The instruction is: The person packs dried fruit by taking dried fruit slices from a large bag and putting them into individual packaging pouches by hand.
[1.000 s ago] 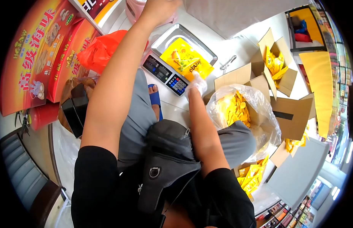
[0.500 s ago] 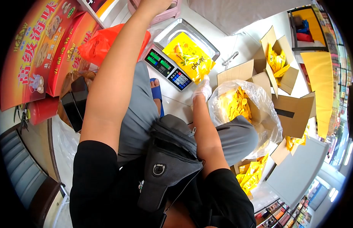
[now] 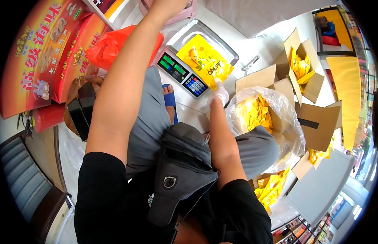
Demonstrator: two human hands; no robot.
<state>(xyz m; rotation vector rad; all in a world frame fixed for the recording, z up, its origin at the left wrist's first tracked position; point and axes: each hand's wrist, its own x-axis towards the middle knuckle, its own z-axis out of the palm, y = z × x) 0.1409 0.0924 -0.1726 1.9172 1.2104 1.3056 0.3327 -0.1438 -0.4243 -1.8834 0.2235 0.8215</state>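
My right hand (image 3: 219, 94), in a clear plastic glove, pinches the lower right corner of a yellow mango bag (image 3: 204, 60). That bag lies on the steel pan of a digital scale (image 3: 183, 75), whose display glows green. At the top edge my left hand (image 3: 171, 7) reaches over a pink plastic container (image 3: 185, 15); its fingers are cut off or hidden. Beside my right forearm, a clear plastic liner bag (image 3: 287, 136) in a carton holds loose yellow-orange pieces (image 3: 256, 114). A red plastic bag (image 3: 109, 48) sits left of the scale.
Open cartons (image 3: 318, 126) with yellow bags (image 3: 299, 65) stand at the right. More yellow packets (image 3: 272, 188) lie at lower right. Two dark phones (image 3: 80, 114) rest at left, near red printed boxes (image 3: 34, 53) and a chair (image 3: 24, 179). A metal tool (image 3: 251, 63) lies right of the scale.
The scale's display, dark a second ago, is lit green. My right hand has stayed at the yellow bag's corner. The view has shifted slightly, and my left hand remains at the top edge.
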